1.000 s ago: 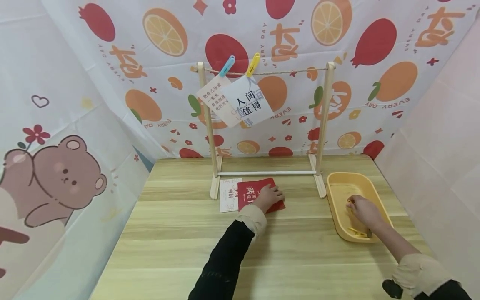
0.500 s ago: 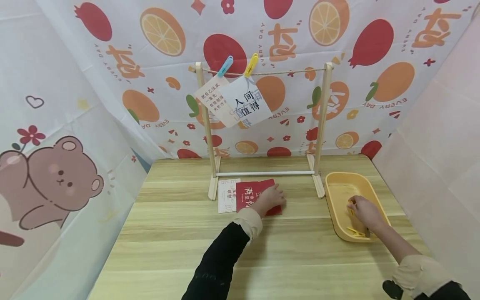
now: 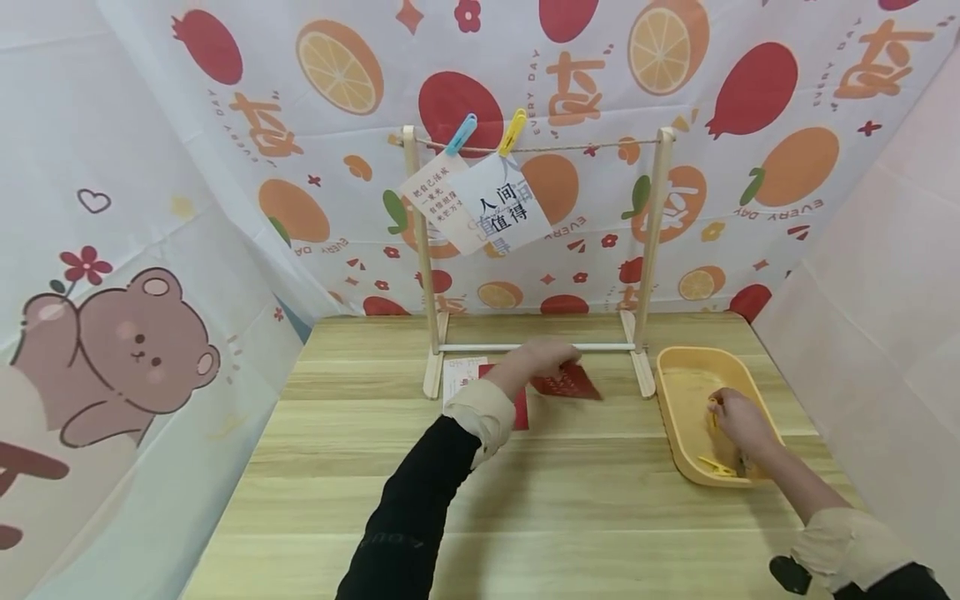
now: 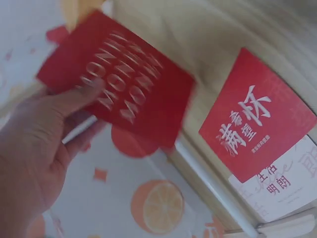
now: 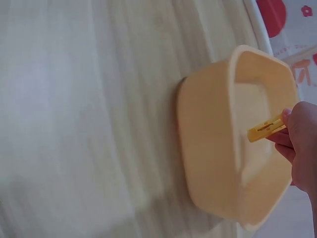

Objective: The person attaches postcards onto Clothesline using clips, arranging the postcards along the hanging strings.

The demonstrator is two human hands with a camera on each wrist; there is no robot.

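Observation:
My left hand (image 3: 542, 357) pinches a red card (image 4: 133, 79) with "MONEY"-like lettering by its edge, lifted off the table and tilted. Another red card (image 4: 257, 116) with white characters lies on the table, overlapping a white card (image 4: 280, 191); the left arm partly covers both in the head view. Over the yellow tray (image 5: 208, 139), my right hand (image 3: 746, 423) holds a yellow clothespin (image 5: 267, 128) between thumb and fingers. More yellow clothespins (image 3: 717, 467) lie at the tray's near end.
A wooden rack (image 3: 654, 242) with a string stands at the back. From the string hang a pale card (image 3: 438, 200) on a blue clothespin (image 3: 461, 133) and a white card (image 3: 504, 200) on a yellow clothespin (image 3: 512, 132). Printed cloth (image 3: 330, 250) surrounds the table.
My left hand has picked the upper red card off the pile and raised it toward the rack, uncovering the red card beneath. The right hand stays over the tray with its clothespin.

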